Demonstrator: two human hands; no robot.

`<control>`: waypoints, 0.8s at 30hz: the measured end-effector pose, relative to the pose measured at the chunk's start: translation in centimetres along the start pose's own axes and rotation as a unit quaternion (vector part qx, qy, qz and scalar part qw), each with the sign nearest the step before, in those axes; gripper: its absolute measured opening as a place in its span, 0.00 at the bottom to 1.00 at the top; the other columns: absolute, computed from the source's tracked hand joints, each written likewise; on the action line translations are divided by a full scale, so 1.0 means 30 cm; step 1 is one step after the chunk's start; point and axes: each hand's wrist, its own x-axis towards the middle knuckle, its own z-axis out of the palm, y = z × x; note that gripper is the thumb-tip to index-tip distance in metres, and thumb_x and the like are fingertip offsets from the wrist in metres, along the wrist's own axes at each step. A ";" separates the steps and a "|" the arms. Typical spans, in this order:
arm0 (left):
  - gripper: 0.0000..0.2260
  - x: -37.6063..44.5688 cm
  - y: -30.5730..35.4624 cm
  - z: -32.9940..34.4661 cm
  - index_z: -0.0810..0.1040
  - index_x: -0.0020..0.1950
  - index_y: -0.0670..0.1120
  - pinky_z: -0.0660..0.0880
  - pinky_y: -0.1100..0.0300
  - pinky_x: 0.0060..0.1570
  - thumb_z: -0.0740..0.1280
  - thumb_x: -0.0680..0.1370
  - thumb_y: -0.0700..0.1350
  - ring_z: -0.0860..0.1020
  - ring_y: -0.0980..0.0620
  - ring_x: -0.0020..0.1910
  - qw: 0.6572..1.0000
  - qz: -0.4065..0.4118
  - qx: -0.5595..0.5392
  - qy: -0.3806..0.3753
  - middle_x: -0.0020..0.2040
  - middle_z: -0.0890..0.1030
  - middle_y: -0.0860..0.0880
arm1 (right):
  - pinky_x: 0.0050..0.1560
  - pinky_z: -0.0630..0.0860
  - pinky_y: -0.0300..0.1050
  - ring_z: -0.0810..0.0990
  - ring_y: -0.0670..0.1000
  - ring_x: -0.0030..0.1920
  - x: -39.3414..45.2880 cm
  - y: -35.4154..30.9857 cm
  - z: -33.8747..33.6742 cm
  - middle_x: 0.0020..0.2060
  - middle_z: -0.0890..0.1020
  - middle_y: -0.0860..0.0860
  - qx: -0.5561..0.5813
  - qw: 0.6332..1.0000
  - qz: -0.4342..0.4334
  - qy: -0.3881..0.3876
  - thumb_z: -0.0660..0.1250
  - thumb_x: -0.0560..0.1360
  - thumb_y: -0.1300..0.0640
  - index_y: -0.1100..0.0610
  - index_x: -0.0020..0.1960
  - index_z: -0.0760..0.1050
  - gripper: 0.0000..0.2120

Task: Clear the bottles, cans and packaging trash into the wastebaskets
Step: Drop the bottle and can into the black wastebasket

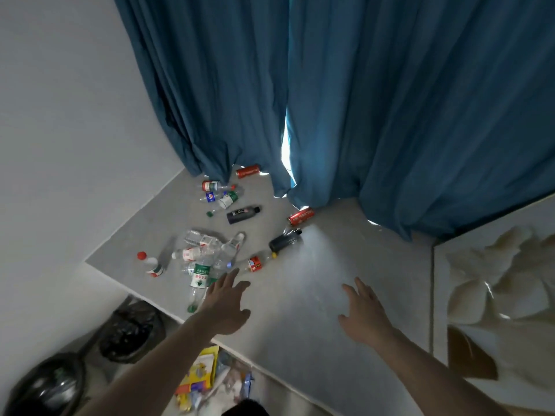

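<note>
A: How were the hands placed?

B: Both arms were stretched forward over the grey ledge [315, 295]. The left hand [226, 306] had its fingers straight and spread, holding nothing, its fingertips just beside the green-labelled clear bottle [200, 276] at the near edge of the bottle heap. The right hand [362, 313] was flat, palm down, fingers relaxed and spread, also holding nothing, out on the bare middle of the ledge.

A: And the trash?

B: Clear plastic bottles [207, 247] lay piled on the left part of the ledge, with a red-capped bottle [150, 264] further left. Far back, by the blue curtain [330, 100], lay a red can [247, 171] and more small bottles [220, 195]. 2 dark bottles lay on their sides, the far dark bottle [243, 214] and the nearer dark bottle [285, 240], with a second red can [301, 217] to the right near the curtain hem.

A: The wastebaskets?

B: 2 stood below the ledge at near left, a black-lined wastebasket [132, 331] and a dark wastebasket [48, 385]. Colourful packaging [198, 376] lay beside them under the left forearm.
</note>
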 end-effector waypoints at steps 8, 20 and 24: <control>0.33 0.245 0.050 -0.017 0.59 0.80 0.57 0.50 0.41 0.78 0.67 0.78 0.57 0.46 0.41 0.82 1.000 -0.002 0.015 -0.024 0.83 0.46 0.49 | 0.78 0.57 0.56 0.48 0.60 0.81 0.239 -0.038 -0.064 0.82 0.44 0.52 -0.001 1.000 -0.011 -0.007 0.65 0.77 0.46 0.49 0.82 0.51 0.38; 0.36 0.934 0.069 0.158 0.58 0.80 0.52 0.54 0.40 0.78 0.71 0.75 0.49 0.49 0.39 0.81 0.998 0.020 0.001 -0.059 0.82 0.53 0.45 | 0.77 0.60 0.52 0.51 0.56 0.81 0.817 -0.072 -0.085 0.82 0.45 0.50 -0.028 1.000 -0.008 0.006 0.64 0.78 0.49 0.47 0.82 0.48 0.39; 0.39 1.211 0.083 0.261 0.55 0.80 0.53 0.62 0.43 0.74 0.72 0.74 0.50 0.57 0.41 0.76 0.999 0.007 0.011 -0.049 0.79 0.56 0.45 | 0.77 0.60 0.50 0.53 0.56 0.80 1.106 -0.035 -0.008 0.82 0.45 0.49 -0.061 0.998 -0.011 0.015 0.64 0.77 0.49 0.47 0.82 0.49 0.39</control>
